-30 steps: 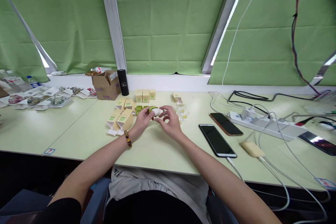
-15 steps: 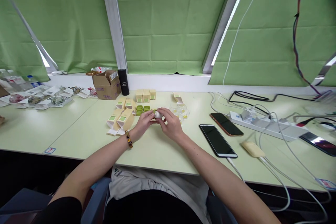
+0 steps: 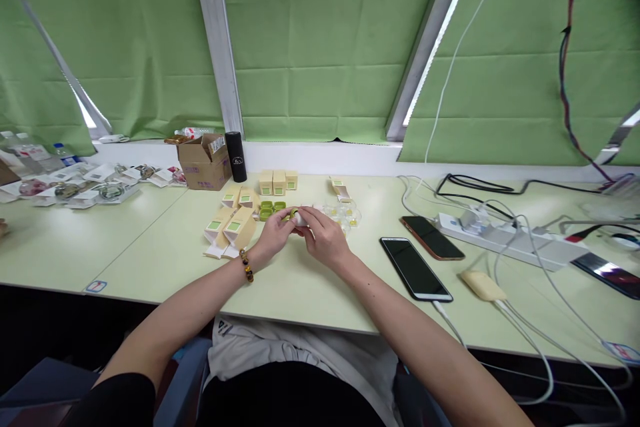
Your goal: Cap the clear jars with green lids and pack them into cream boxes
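Close together above the table, my left hand (image 3: 274, 233) and my right hand (image 3: 326, 236) both close on one small green-and-white piece (image 3: 299, 219). Its white side faces my right fingers and its green side my left; fingers cover much of it, so its exact kind is not clear. Just beyond my left hand sit several small green square cups (image 3: 271, 209). Opened cream cartons (image 3: 240, 227) with green labels lie left of that hand. Behind my right hand is a clear plastic tray (image 3: 349, 213) with yellow spots.
Small cream boxes (image 3: 273, 181) stand farther back, with a single carton (image 3: 340, 189) to their right. A cardboard box (image 3: 204, 163) and black cylinder (image 3: 235, 157) stand at the back left. Phones (image 3: 415, 268), cables and a white power strip (image 3: 500, 240) occupy the right side.
The piece has turned slightly between my hands, showing more green at the left and less white. My right fingers have shifted a little over it.
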`<state>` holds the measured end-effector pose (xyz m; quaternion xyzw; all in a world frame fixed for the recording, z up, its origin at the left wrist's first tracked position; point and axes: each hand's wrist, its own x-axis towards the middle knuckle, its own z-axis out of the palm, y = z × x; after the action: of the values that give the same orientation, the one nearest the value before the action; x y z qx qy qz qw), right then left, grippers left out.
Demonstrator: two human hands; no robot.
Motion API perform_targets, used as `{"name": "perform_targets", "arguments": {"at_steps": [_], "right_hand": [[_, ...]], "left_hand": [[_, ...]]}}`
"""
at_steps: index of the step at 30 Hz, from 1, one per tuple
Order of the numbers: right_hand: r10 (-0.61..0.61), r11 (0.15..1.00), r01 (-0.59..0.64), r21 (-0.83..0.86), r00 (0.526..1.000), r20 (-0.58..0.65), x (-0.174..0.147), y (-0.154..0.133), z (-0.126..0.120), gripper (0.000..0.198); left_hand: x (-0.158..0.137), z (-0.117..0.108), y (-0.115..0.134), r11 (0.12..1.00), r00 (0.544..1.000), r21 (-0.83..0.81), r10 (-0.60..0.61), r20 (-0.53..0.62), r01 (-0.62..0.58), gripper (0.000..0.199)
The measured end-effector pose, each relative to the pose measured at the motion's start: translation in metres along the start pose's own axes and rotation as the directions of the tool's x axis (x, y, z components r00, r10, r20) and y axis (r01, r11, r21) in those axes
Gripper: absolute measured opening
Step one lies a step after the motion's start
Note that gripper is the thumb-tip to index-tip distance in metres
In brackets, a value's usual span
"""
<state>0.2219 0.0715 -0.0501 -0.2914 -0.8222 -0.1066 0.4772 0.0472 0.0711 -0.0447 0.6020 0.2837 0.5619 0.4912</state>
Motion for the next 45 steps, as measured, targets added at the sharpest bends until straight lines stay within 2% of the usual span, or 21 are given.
{"name": "perform_targets", "arguments": {"at_steps": [5,9,14,19,24,30,36,45], "right_hand": [[-0.027,1.000,0.027,-0.016,1.000,-0.006,0.001,0.000,0.002,0.043],[-0.069,0.996,0.068,-0.051,0.997,-0.015,0.000,0.001,0.003,0.044],[-0.124,0.987,0.116,-0.108,0.990,-0.066,0.001,0.000,0.003,0.045],[-0.133,0.988,0.126,-0.089,0.987,-0.087,0.000,0.001,0.003,0.052],[-0.106,0.994,0.103,-0.047,0.993,-0.053,0.000,0.000,0.004,0.055],[-0.052,0.998,0.052,0.019,0.998,-0.023,0.002,-0.006,0.003,0.050],[-0.015,0.999,0.016,0.042,0.999,-0.030,0.001,-0.004,0.006,0.046],[-0.027,0.998,0.030,0.054,0.998,-0.063,0.000,-0.001,0.009,0.044]], "left_hand": [[-0.001,0.002,-0.006,0.999,0.995,0.038,0.023,-0.098,-0.019,0.052],[-0.003,0.006,-0.008,0.995,0.989,0.079,0.076,-0.130,-0.066,0.048],[-0.005,0.005,-0.003,0.992,0.990,0.060,0.117,-0.081,-0.113,0.044],[-0.006,0.001,0.002,0.993,0.993,0.009,0.117,0.032,-0.117,0.056],[-0.003,0.002,-0.001,0.989,0.991,0.057,0.134,0.012,-0.134,0.058],[-0.001,0.003,-0.002,0.996,0.997,0.033,0.078,-0.016,-0.078,0.054],[-0.003,0.003,0.002,0.996,0.996,0.018,0.092,0.008,-0.092,0.051],[-0.004,0.002,0.004,0.995,0.995,0.041,0.096,0.014,-0.096,0.050]]}}
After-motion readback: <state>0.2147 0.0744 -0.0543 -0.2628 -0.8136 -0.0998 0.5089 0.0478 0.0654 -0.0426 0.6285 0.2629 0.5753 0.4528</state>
